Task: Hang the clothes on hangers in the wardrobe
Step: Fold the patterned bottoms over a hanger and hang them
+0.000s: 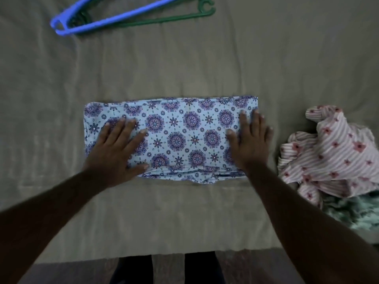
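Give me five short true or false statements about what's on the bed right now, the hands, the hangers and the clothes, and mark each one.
1. Both the left hand and the right hand lie flat on the folded blue patterned garment. True.
2. The blue hanger is threaded into the patterned garment. False: it lies apart from it at the far side of the bedsheet, overlapping a green hanger.
3. A pink striped garment lies crumpled to the right of the folded one. True.
4. The right hand grips the green hanger. False: it presses on the folded garment with straight fingers.
5. No hand touches a hanger. True.
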`<state>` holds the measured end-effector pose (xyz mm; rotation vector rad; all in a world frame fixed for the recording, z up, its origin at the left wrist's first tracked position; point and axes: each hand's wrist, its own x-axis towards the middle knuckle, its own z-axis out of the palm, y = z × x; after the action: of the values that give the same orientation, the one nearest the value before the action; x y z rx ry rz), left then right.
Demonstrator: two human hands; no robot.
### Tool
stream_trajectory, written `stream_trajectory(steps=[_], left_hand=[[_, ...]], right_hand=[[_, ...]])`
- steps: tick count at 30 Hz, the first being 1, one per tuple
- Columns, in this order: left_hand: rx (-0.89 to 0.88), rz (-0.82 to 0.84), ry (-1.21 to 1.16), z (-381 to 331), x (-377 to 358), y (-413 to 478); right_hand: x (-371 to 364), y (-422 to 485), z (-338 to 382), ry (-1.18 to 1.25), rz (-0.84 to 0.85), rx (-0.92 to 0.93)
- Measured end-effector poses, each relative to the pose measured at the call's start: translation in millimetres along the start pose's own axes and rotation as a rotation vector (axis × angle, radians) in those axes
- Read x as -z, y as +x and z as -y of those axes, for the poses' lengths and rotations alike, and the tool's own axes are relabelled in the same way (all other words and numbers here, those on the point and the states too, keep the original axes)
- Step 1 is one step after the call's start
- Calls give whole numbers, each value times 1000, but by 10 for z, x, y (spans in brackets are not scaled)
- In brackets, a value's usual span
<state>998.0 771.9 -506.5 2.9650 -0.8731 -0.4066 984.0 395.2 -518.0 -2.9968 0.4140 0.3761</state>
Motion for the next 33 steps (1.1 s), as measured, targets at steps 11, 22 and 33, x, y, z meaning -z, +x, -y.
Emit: stream_trajectory(steps=[11,22,33], left_hand=[[114,-17,-44,-138,34,267],[338,-118,-178,373,-122,-125],[278,-140,-190,574,-24,-130]], right_hand=[[-90,-202,1453,105,65,305],[126,184,81,40,-1,-74],[298,-37,2012,109,404,250]])
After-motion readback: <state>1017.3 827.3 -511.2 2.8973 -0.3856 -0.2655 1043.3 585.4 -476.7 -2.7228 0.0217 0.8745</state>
